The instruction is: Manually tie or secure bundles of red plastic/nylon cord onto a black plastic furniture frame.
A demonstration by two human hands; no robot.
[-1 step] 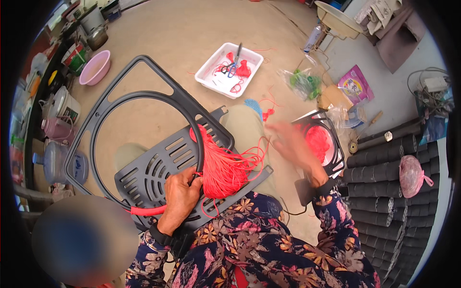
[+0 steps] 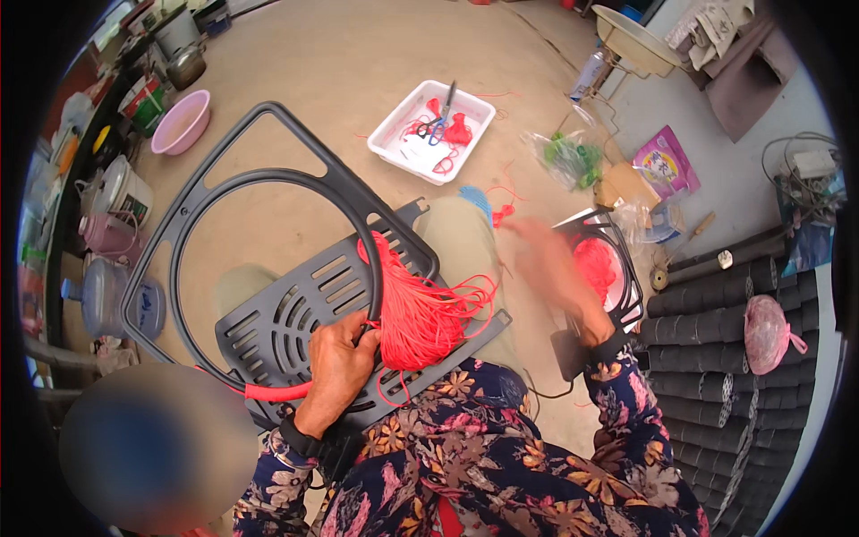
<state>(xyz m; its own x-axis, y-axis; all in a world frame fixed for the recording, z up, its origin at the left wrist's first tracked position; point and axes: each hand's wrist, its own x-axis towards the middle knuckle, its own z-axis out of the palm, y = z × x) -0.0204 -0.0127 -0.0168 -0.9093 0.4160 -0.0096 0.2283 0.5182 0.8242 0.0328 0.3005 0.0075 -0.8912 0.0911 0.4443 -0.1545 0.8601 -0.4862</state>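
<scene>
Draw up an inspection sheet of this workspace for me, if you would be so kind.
Surface: tan floor, with red scraps on it.
Things: black frame, with red cord bundled against its ring.
Clutter: white tray holding scissors and cord pieces.
Hands: left hand closed on the ring; right hand blurred, near a second red bundle.
Cables: dark cable by the right sleeve; tangled wires far right.
Surroundings: pink basin and water jug left; dark rolls and purple bag right.
</scene>
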